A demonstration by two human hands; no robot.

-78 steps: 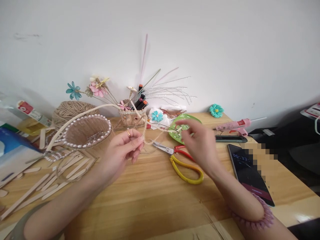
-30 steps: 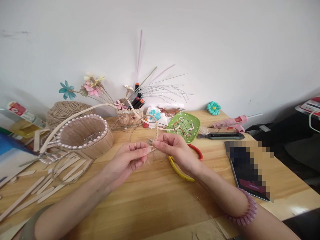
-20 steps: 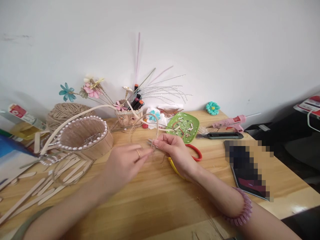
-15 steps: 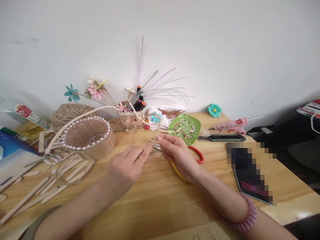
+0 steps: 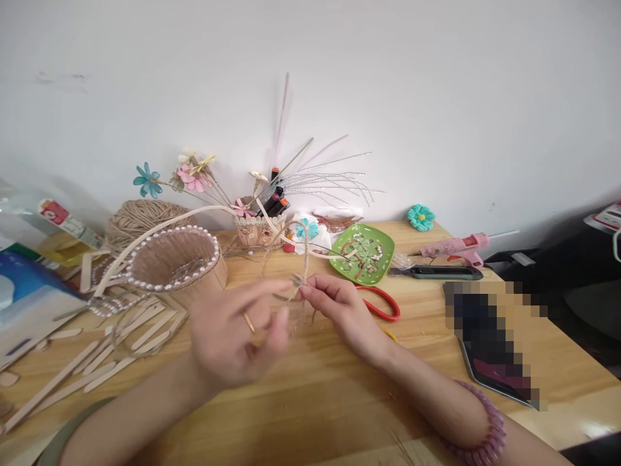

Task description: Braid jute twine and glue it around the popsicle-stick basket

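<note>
A thin braided twine cord (image 5: pixel 305 254) rises from the fingertips of my right hand (image 5: pixel 345 317), which pinches its lower end. The cord's top bends over to the left, and loose strands hang below the pinch. My left hand (image 5: pixel 235 333), with a ring on one finger, is beside the strands, slightly blurred, its index finger stretched out and thumb apart. Nothing shows in its grasp. Scissors with a red handle loop (image 5: pixel 385 304) lie behind my right hand, which hides part of them. Left of the cord stands a wooden-stick basket (image 5: pixel 208 275) with a pearl-trimmed rim and a tall pale handle.
A ball of twine (image 5: pixel 145 223) and a small pen basket (image 5: pixel 257 233) stand near the wall. A green dish (image 5: pixel 363 279) holds beads. Rightward lie a utility knife (image 5: pixel 439 272), a pink glue gun (image 5: pixel 453 246) and a phone (image 5: pixel 485 362). Craft sticks (image 5: pixel 55 378) lie scattered left.
My left hand has drawn back from the strands and down-left, its fingers spreading from a pinch. The right hand keeps its pinch on the cord. The view has shifted slightly.
</note>
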